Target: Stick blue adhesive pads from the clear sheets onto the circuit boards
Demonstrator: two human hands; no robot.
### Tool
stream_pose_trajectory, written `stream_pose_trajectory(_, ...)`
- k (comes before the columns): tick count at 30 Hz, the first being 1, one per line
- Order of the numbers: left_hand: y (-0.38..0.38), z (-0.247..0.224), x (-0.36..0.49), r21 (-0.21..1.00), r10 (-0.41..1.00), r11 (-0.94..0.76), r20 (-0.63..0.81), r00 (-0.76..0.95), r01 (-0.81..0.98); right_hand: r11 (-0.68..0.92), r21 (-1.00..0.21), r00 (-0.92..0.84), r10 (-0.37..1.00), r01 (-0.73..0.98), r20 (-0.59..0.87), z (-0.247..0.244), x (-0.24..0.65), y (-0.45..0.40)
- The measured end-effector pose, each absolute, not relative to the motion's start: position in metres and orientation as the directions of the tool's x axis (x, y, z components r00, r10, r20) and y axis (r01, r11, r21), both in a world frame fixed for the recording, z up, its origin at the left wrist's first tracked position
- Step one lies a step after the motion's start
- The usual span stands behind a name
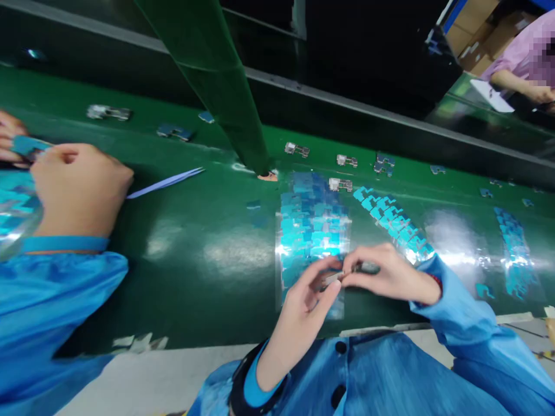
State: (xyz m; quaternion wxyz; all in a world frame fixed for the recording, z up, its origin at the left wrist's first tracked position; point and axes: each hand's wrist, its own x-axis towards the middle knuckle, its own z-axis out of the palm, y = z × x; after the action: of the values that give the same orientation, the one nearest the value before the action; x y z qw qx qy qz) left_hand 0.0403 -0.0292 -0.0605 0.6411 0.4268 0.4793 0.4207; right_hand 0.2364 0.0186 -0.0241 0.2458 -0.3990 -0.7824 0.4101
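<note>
Green tabletop [195, 300] open L of hands [299, 306], both pinching sm. pc. [333, 278] nr front edge [208, 347].

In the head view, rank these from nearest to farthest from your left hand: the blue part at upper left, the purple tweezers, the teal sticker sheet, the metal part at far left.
From the left hand:
1. Teal sticker sheet, right by the hand
2. Purple tweezers, to the left
3. Blue part, beyond the tweezers
4. Metal part, far left
</note>
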Motion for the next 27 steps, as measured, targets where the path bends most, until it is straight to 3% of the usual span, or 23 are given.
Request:
stream_pose_trajectory(4, -0.035, -0.062, 0.027, 0.908, 0.912, 0.394, -0.367, 0.181, -0.144, 0.305, -0.830, -0.398, 0.910, 0.466, 0.111, -0.039, 0.220, -0.016)
stream_pose_trajectory(7, -0.031, -0.067, 0.005, 0.872, 0.893, 0.438, -0.450, -0.006, -0.217, 0.321, -0.717, -0.306, 0.939, 0.619, 0.156, -0.070, 0.222, -0.019)
stream_pose_trajectory(11, -0.023, -0.068, -0.021, 0.871, 0.881, 0.388, -0.446, -0.156, -0.300, 0.289, -0.565, -0.322, 0.946, 0.773, 0.044, -0.113, 0.218, -0.024)
stream_pose_trajectory(19, -0.016, -0.074, -0.012, 0.868, 0.883, 0.449, -0.468, -0.044, -0.213, 0.324, -0.546, -0.293, 0.945, 0.772, 0.147, -0.138, 0.218, -0.024)
stream_pose_trajectory(27, -0.019, -0.079, 0.000, 0.866, 0.866, 0.495, -0.498, 0.044, 0.064, 0.372, -0.495, -0.389, 0.918, 0.785, 0.073, -0.127, 0.222, -0.030)
